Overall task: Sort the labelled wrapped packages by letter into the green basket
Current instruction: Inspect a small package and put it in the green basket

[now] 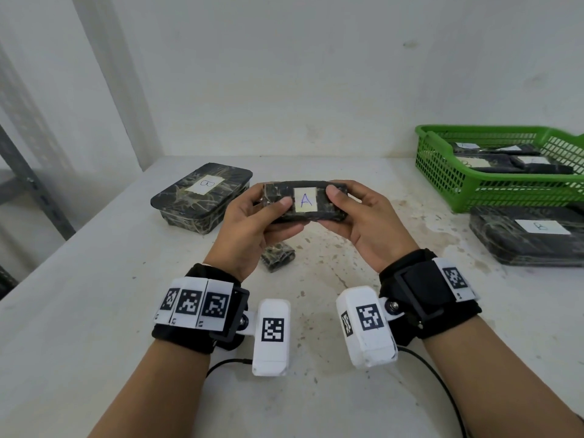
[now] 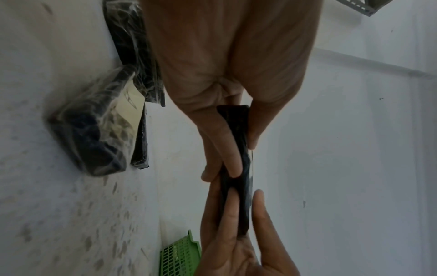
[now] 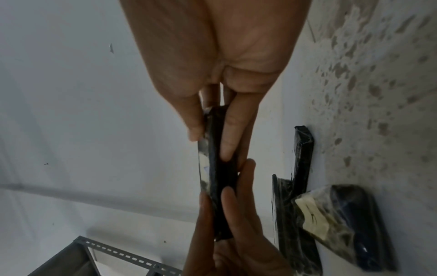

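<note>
Head view: both hands lift a dark wrapped package (image 1: 303, 201) above the desk (image 1: 94, 311); its white label, marked A, faces the camera.
Left hand (image 1: 252, 229): its grip is closed on the package's left end, thumb on the front beside the label, fingers behind.
Right hand (image 1: 363, 226): its grip is closed on the right end in the same way, thumb on the front.
Green basket (image 1: 505, 191): at the desk's far right, holding several dark labelled packages.
Other packages: a large one marked B (image 1: 202, 194) sits far left on the desk; another large labelled one (image 1: 531, 238) lies just in front of the basket; a small dark bundle (image 1: 279, 256) lies under the hands.
Left wrist view: shows the held package edge-on and thin, pinched between thumb and fingers of both hands; only a corner of the basket shows.
Right wrist view: shows the label's edge only as a pale sliver, plus a metal shelf frame (image 3: 118, 255) below.
</note>
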Demonstrator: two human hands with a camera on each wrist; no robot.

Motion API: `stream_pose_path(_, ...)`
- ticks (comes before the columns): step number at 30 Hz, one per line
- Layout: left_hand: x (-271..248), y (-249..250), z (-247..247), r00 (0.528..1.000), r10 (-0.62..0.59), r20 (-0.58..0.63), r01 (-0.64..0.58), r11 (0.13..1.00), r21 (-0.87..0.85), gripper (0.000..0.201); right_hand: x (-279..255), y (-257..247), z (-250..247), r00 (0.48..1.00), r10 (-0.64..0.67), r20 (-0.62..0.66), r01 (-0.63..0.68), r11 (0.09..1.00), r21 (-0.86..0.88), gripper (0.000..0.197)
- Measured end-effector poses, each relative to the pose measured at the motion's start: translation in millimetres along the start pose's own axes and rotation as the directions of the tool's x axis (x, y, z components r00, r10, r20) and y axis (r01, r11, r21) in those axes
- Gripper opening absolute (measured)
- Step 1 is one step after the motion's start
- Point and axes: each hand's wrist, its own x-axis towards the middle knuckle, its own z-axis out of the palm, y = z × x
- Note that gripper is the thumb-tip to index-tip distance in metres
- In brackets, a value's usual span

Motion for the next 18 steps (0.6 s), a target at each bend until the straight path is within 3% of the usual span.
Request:
stream_pose_path(3,1.2,0.1,-2.6,1.0,0.014,-0.013,-0.014,1.0,-0.026,0.018,-0.1,-2.2,0.5,0.997,0.025,0.079,-0.031,0.996,0.08,0.025)
stream_pose_path(6,0.4,3.5,-3.8,0.999,0.007,0.036,-0.004,0.998,-0.063,0.032,-1.1,-0.1,0.8,0.996,-0.004,0.09,-0.001,0.999,0.052,0.035)
stream_pose_path(8,-0.2,3.1,-4.0,0.999,0.022,0.03,-0.02,0.999,-0.043,0.038,-0.9,2.1,1.0,0.997,-0.011,0.077,0.008,0.999,0.038,0.035)
stream_pose_path(14,0.8,1.1,-4.8,1.0,0.03,0.005,-0.03,0.999,-0.036,0.028,-0.9,-0.7,1.1,0.993,0.011,0.115,-0.022,0.996,0.092,0.035)
stream_pose_path(18,-1.8,5.2,-4.3,0.999,0.011,0.053,-0.009,0.999,-0.036,0.045,-2.2,0.7,1.5,0.995,-0.007,0.097,0.003,0.999,0.047,0.035)
